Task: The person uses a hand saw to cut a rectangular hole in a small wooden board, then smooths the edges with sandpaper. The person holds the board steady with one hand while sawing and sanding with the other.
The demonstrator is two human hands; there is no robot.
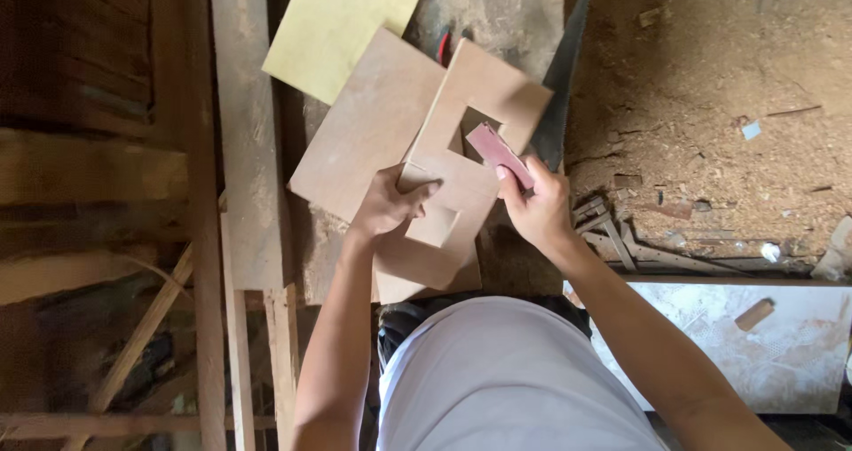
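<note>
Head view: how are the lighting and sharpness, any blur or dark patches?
Head view: daylight falls evenly on the cut-out board and sawdust floor; the left side with the timber frame sinks into deep shadow; the right hand and its pink sanding strip look slightly soft; no glare.

Woodwork shop; sawdust floor (710, 78), handsaw (557, 87), plywood offcuts (368, 122), timber planks (248, 149).

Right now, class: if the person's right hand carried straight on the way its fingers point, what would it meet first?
The right hand points up-left, gripping a pinkish sanding strip. First in line is the plywood piece with square cut-outs, probably its upper opening's edge; depth is unclear.
</note>
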